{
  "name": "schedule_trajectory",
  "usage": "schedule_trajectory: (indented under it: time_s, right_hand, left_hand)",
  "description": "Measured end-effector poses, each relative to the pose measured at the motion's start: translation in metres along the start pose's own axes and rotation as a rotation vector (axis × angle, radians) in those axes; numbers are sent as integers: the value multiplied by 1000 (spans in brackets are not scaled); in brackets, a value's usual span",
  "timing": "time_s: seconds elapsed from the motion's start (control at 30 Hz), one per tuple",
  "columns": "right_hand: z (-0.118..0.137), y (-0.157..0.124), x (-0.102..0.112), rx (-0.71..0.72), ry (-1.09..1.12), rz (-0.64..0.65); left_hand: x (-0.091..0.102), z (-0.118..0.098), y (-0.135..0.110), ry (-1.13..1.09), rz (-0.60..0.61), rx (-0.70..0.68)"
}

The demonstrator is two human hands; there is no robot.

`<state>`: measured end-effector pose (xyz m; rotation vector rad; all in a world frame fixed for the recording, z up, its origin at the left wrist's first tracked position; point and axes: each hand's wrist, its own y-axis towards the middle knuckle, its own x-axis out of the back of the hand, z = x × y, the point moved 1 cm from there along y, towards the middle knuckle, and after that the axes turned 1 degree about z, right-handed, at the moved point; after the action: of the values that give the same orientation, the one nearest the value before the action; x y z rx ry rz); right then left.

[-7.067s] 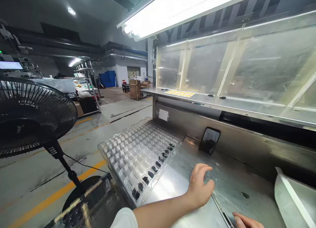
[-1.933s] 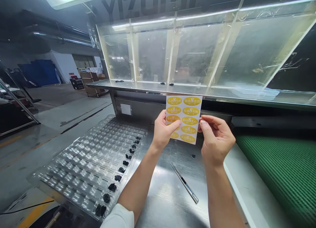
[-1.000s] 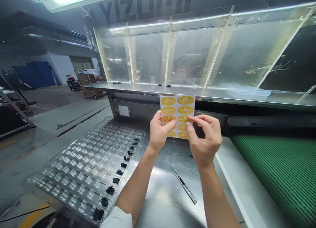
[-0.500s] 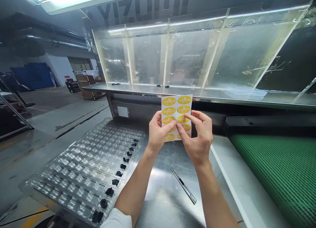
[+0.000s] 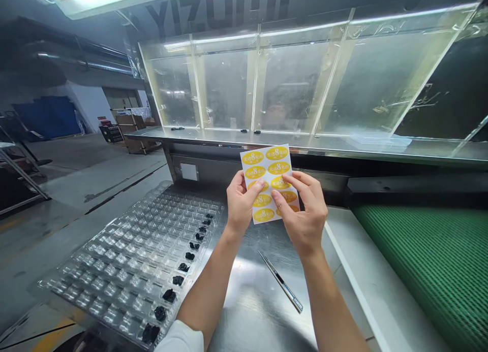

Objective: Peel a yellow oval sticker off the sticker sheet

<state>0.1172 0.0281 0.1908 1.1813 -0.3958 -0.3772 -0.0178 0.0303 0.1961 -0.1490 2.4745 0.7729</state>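
A white sheet of yellow oval stickers [image 5: 266, 161], printed with a white 8 and characters, is held up in front of me, tilted slightly. My left hand [image 5: 241, 202] pinches its left edge, thumb across the front and fingers behind. On the right side, my right hand [image 5: 305, 210] has its thumb and index finger on the front of the sheet; its other fingers are partly hidden. Below the hands, a slim metal pen-like tool [image 5: 281, 282] lies on the steel table [image 5: 247, 311].
At left lies a clear plastic tray [image 5: 125, 255] of many pockets, with several black parts [image 5: 170, 295] along its right column. A green conveyor belt [image 5: 415, 260] runs at right beside a white ledge. Behind stands a steel shelf [image 5: 213, 137] with small black pieces and clear panels.
The sticker sheet has shifted a little left and tilted, its top leaning left. My left thumb has moved left along the front of the sheet. Both hands still hold it.
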Motion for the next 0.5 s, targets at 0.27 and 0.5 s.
schedule_trajectory:
  time_s: [0.27,0.5]
  right_hand:
    - [3,0,1,-70,104,0]
    - [-4,0,4,-217,234,-97]
  left_hand:
    - [3,2,0,-10,19,0]
    - [3,0,-1,78,80,61]
